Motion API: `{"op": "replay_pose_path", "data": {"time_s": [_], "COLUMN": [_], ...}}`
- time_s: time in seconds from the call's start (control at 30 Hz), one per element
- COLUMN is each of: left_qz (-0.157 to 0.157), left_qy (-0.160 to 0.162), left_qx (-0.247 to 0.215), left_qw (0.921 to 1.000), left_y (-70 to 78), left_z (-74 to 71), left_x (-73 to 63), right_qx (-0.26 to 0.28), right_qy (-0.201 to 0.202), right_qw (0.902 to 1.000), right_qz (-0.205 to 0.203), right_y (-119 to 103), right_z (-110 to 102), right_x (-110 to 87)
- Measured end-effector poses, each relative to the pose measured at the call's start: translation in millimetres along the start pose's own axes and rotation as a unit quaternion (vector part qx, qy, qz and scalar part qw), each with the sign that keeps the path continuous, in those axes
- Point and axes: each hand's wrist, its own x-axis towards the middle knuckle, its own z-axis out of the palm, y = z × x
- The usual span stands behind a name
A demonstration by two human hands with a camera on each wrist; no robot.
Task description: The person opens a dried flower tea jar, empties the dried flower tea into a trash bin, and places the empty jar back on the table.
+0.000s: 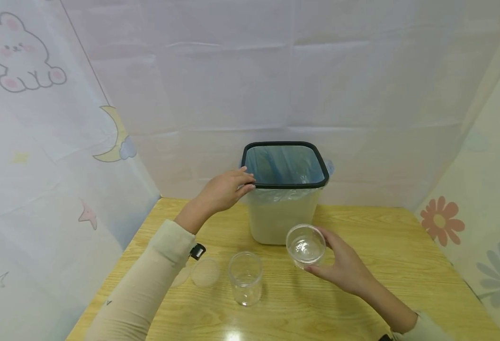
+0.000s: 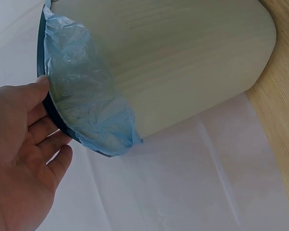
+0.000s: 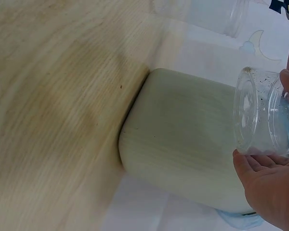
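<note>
My left hand (image 1: 226,189) holds the black rim of a trash bin (image 1: 281,215) at its left corner. In the left wrist view the thumb of that hand (image 2: 19,139) lies on one side of the rim, with fingers passing behind it. A blue bag (image 2: 86,91) lines the bin and folds over its edge. My right hand (image 1: 345,260) grips a clear plastic jar (image 1: 305,244) in front of the bin, thumb and fingers on opposite sides. In the right wrist view this jar (image 3: 262,110) looks empty apart from small specks on its wall.
A second clear jar (image 1: 245,279) stands upright on the wooden table (image 1: 373,237), left of the held jar. Two round translucent discs (image 1: 205,273), perhaps lids, lie by the left forearm, one partly hidden. A pale cloth wall (image 1: 233,85) rises behind the bin.
</note>
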Motion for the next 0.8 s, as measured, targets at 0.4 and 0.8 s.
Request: {"op": "replay_pose_path", "data": {"time_s": [0.4, 0.8], "left_qz": [0.002, -0.002], "left_qy": [0.005, 0.003], "left_qx": [-0.002, 0.002], "left_qw": [1.0, 1.0], "left_y": [0.2, 0.7], "left_z": [-0.9, 0.1], "left_x": [-1.9, -3.5], "right_qx": [0.007, 0.021], "right_qy": [-0.021, -0.046], "right_qw": [0.9992, 0.9973], "right_qz": [0.032, 0.053], "right_y": [13, 25], "right_z": [8, 18], "right_x": [-13.2, -23.7]}}
